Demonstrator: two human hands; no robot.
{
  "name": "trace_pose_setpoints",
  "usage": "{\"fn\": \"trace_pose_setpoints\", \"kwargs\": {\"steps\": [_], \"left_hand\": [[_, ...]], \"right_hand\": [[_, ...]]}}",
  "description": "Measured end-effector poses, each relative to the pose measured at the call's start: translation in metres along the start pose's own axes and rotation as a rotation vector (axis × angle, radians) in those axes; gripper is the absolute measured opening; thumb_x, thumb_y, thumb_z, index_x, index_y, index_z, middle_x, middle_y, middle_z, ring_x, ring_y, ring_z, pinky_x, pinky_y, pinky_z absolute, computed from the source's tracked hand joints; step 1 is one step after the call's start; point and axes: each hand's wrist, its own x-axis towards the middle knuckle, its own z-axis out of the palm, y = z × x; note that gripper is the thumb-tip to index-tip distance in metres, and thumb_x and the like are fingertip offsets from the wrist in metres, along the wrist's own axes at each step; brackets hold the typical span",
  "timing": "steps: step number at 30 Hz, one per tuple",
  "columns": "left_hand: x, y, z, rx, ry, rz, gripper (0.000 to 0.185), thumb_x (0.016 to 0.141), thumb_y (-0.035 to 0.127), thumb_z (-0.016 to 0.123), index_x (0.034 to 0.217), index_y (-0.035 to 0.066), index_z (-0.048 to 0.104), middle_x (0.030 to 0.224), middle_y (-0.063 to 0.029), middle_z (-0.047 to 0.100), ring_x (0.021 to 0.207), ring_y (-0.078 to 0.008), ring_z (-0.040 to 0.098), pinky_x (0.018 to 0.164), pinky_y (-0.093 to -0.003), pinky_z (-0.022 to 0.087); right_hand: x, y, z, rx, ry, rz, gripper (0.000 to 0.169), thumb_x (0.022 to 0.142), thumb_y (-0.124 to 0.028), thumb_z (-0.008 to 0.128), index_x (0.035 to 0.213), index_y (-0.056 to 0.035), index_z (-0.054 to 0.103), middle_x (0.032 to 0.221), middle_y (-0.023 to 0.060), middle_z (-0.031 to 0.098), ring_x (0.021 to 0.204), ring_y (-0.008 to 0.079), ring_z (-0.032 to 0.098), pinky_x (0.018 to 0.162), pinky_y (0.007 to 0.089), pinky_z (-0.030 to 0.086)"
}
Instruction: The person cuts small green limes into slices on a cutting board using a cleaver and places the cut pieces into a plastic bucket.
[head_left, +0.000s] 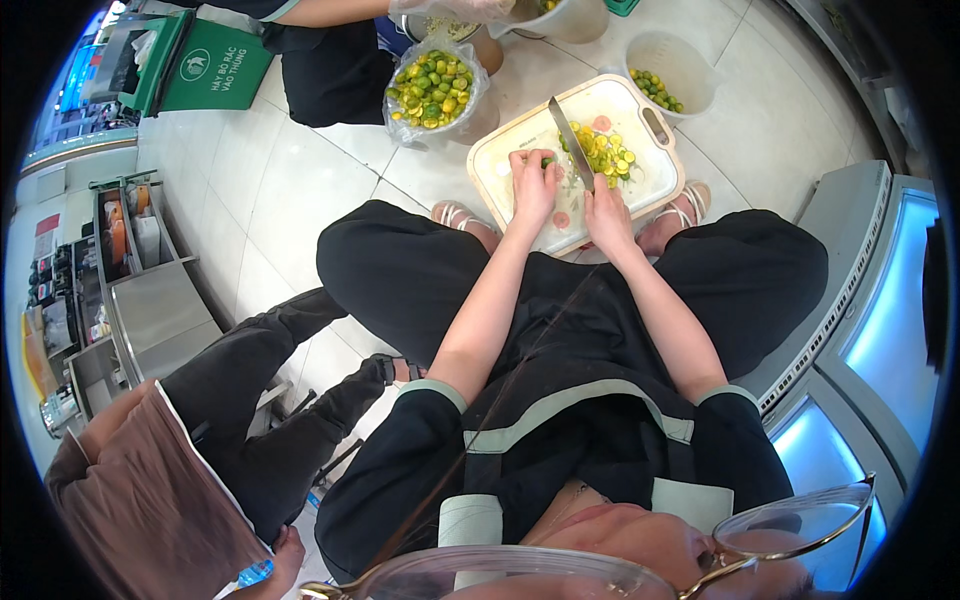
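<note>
A cream cutting board (511, 135) with a handle slot lies on the tiled floor between my feet. My right hand (607, 210) grips a kitchen knife (571, 142), its blade pointing away from me across the board. Close to the blade's left side, my left hand (534, 184) holds a small green citrus fruit (547, 162) in its fingertips against the board. Cut citrus pieces (611, 156), yellow and green, are heaped mostly to the right of the blade. Part of the fruit is hidden by my left fingers.
A lined container of citrus (431, 88) stands beyond the board at left. A translucent bucket (675, 67) with whole fruit touches its far right area. A person's gloved hand (480, 9) works opposite. Another person (150, 487) is at lower left; a green bin (214, 66) stands behind.
</note>
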Motion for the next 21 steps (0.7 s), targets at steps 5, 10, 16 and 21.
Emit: {"fn": "trace_pose_setpoints", "kwargs": {"steps": [5,10,16,21], "left_hand": [[0.002,-0.014,-0.011,0.067,0.040,0.001,0.023,0.082,0.008,0.064,0.104,0.001,0.059,0.101,-0.0198,0.055,0.090,-0.0357,0.060,0.081,-0.0410,0.048],[0.004,-0.022,-0.010,-0.047,0.037,-0.026,0.023,0.082,0.009,0.065,0.102,0.000,0.059,0.100,-0.0204,0.061,0.093,-0.0348,0.061,0.083,-0.0399,0.048],[0.009,-0.047,-0.001,-0.205,0.014,-0.104,0.022,0.082,0.008,0.065,0.101,0.000,0.058,0.098,-0.0204,0.062,0.092,-0.0352,0.061,0.081,-0.0395,0.048],[0.007,-0.049,0.000,-0.169,0.022,-0.130,0.021,0.082,0.008,0.065,0.099,0.000,0.057,0.096,-0.0207,0.064,0.090,-0.0355,0.062,0.080,-0.0400,0.048]], "right_hand": [[-0.003,-0.004,-0.001,0.017,-0.115,-0.028,0.025,0.092,-0.017,0.050,0.111,-0.0038,0.041,0.098,0.0339,0.055,0.091,0.0492,0.056,0.077,0.0546,0.046],[-0.008,-0.007,0.003,-0.028,-0.107,-0.068,0.024,0.091,-0.016,0.050,0.109,-0.0039,0.040,0.093,0.0309,0.059,0.087,0.0479,0.058,0.072,0.0547,0.046],[-0.011,-0.010,0.008,-0.021,-0.170,-0.049,0.021,0.089,-0.017,0.050,0.103,-0.0048,0.040,0.089,0.0263,0.061,0.083,0.0453,0.061,0.070,0.0546,0.046],[-0.014,-0.019,0.010,-0.017,-0.136,-0.060,0.027,0.084,-0.018,0.057,0.101,-0.0039,0.040,0.090,0.0240,0.062,0.084,0.0437,0.062,0.070,0.0536,0.047]]}}
